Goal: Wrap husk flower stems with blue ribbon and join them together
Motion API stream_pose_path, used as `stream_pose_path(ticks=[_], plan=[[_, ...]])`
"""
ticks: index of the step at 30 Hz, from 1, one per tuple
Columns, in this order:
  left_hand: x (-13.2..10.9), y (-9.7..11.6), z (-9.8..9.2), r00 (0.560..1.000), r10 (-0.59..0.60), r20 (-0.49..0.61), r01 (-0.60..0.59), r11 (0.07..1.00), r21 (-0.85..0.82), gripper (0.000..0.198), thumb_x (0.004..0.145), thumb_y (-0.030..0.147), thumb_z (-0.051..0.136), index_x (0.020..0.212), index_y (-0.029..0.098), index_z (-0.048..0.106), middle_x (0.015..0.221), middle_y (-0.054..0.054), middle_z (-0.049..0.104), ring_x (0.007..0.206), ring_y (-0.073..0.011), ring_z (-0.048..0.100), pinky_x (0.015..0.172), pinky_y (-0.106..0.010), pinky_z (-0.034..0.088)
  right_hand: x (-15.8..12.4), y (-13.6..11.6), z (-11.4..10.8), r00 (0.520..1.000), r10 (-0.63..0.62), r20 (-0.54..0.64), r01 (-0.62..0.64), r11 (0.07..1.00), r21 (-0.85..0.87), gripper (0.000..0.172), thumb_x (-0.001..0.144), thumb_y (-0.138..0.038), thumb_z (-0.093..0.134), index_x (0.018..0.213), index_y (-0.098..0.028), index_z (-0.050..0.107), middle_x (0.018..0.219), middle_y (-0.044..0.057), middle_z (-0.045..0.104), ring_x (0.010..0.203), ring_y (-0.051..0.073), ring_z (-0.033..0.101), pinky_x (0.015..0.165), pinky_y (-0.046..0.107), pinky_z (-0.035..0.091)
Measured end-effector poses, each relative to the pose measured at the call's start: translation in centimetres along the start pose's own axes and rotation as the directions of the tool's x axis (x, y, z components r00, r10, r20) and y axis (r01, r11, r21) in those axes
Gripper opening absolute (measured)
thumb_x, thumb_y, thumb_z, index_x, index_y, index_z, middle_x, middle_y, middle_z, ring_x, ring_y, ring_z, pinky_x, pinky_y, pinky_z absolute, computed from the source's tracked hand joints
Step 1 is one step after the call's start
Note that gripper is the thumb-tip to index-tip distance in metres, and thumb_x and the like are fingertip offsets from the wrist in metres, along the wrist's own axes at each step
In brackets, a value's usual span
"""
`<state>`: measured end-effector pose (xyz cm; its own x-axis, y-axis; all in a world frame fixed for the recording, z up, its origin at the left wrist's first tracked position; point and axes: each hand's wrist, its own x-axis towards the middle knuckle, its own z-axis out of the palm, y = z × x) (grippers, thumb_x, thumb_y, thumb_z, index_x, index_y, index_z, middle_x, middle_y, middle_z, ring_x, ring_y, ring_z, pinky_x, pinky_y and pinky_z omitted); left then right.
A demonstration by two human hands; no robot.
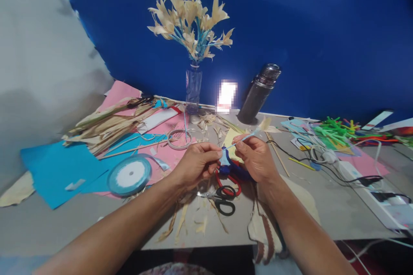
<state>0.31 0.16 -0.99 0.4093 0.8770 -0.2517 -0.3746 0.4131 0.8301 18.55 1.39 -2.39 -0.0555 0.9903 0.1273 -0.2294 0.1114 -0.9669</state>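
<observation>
My left hand pinches the lower end of a thin light-blue stem between thumb and fingertips. My right hand grips the same stem further up. It belongs to a husk flower, whose pale petals point up and right past my right fingers. A bit of light-blue ribbon shows between my hands. Below them lie black-handled scissors and a red handle loop, beside a dark-blue tool partly hidden by my right hand. A spool of blue ribbon lies left of my left forearm.
Husk flowers stand in a clear bottle by the blue wall. Right of it are a bright blurred screen and a dark flask. Dried husks lie on coloured paper at left; a power strip with cables lies right.
</observation>
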Motion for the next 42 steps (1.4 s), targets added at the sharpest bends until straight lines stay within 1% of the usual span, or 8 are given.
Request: stream_pose_path(ticks=[9, 13, 17, 23, 26, 31, 35, 42], plan=[[-0.2, 0.2, -0.1, 0.994, -0.073, 0.080, 0.078, 0.995, -0.064, 0.013, 0.069, 0.016, 0.072, 0.078, 0.012, 0.063, 0.046, 0.004, 0.050, 0.037, -0.0038, 0.037, 0.031, -0.012, 0.022, 0.0, 0.3, -0.3, 0.999, -0.026, 0.020, 0.027, 0.998, -0.054, 0.014, 0.077, -0.035, 0.078, 0.083, -0.023, 0.074, 0.073, -0.001, 0.062, 0.059, 0.010, 0.044, 0.056, 0.025, 0.036], [-0.2, 0.5, -0.3, 0.992, -0.069, 0.107, 0.081, 0.990, -0.118, 0.017, 0.065, 0.011, 0.068, 0.081, 0.010, 0.064, 0.058, -0.001, 0.060, 0.039, -0.0044, 0.043, 0.032, -0.013, 0.025, 0.1, 0.3, -0.4, 0.998, -0.055, 0.036, 0.056, 0.998, -0.029, 0.010, 0.079, -0.032, 0.077, 0.084, -0.023, 0.074, 0.076, -0.001, 0.063, 0.059, 0.010, 0.043, 0.055, 0.024, 0.034], [-0.3, 0.7, -0.4, 0.993, -0.065, 0.094, 0.080, 0.984, -0.160, 0.018, 0.067, 0.018, 0.066, 0.083, 0.009, 0.066, 0.066, -0.006, 0.066, 0.041, -0.0070, 0.047, 0.030, -0.015, 0.029, 0.1, 0.4, -0.7, 0.996, -0.077, 0.035, 0.078, 0.996, -0.035, 0.009, 0.080, -0.031, 0.076, 0.084, -0.023, 0.074, 0.075, -0.001, 0.062, 0.059, 0.009, 0.041, 0.055, 0.025, 0.032], [-0.2, 0.7, -0.5, 0.993, -0.063, 0.104, 0.070, 0.995, -0.067, 0.016, 0.069, 0.018, 0.073, 0.081, 0.009, 0.067, 0.066, -0.004, 0.066, 0.040, -0.0041, 0.044, 0.031, -0.013, 0.029, 0.2, 0.4, -0.6, 0.997, -0.074, 0.027, 0.075, 0.996, -0.055, 0.013, 0.078, -0.033, 0.077, 0.084, -0.022, 0.073, 0.070, -0.002, 0.059, 0.058, 0.010, 0.041, 0.053, 0.025, 0.032], [0.0, 0.5, -0.6, 0.998, -0.049, 0.045, 0.048, 0.999, 0.015, 0.017, 0.068, 0.017, 0.073, 0.082, 0.008, 0.068, 0.063, -0.003, 0.065, 0.037, -0.0034, 0.042, 0.030, -0.013, 0.027, 0.1, 0.2, -0.3, 0.999, -0.047, 0.016, 0.048, 0.998, -0.051, 0.016, 0.078, -0.035, 0.077, 0.086, -0.021, 0.073, 0.070, -0.001, 0.061, 0.056, 0.010, 0.041, 0.052, 0.025, 0.034], [0.4, 0.2, -0.9, 0.991, 0.087, -0.100, -0.079, 0.994, 0.078, 0.013, 0.069, 0.021, 0.070, 0.076, 0.011, 0.064, 0.062, -0.002, 0.065, 0.036, -0.0036, 0.042, 0.030, -0.014, 0.025, -0.1, -0.2, -0.1, 0.999, 0.048, 0.026, -0.046, 0.996, -0.071, 0.027, 0.077, -0.045, 0.076, 0.087, -0.020, 0.072, 0.083, 0.003, 0.068, 0.056, 0.010, 0.044, 0.051, 0.025, 0.034], [0.6, -0.1, -0.9, 0.978, 0.143, -0.150, -0.124, 0.983, 0.135, 0.012, 0.068, 0.022, 0.068, 0.073, 0.012, 0.063, 0.062, -0.002, 0.065, 0.037, -0.0036, 0.042, 0.031, -0.015, 0.026, -0.6, 0.0, 0.6, 0.981, 0.130, 0.143, -0.094, 0.966, -0.240, 0.043, 0.081, -0.059, 0.066, 0.083, -0.016, 0.072, 0.064, 0.000, 0.059, 0.053, 0.011, 0.042, 0.050, 0.025, 0.031], [0.7, -0.2, -0.9, 0.963, 0.187, -0.193, -0.140, 0.962, 0.236, 0.013, 0.070, 0.025, 0.066, 0.067, 0.013, 0.064, 0.057, 0.000, 0.062, 0.035, -0.0038, 0.040, 0.033, -0.017, 0.024, -1.0, 0.1, 1.8, 0.985, 0.091, 0.149, -0.038, 0.945, -0.326, 0.031, 0.079, -0.047, 0.071, 0.074, -0.017, 0.068, 0.068, 0.000, 0.065, 0.058, 0.012, 0.049, 0.057, 0.025, 0.039]])
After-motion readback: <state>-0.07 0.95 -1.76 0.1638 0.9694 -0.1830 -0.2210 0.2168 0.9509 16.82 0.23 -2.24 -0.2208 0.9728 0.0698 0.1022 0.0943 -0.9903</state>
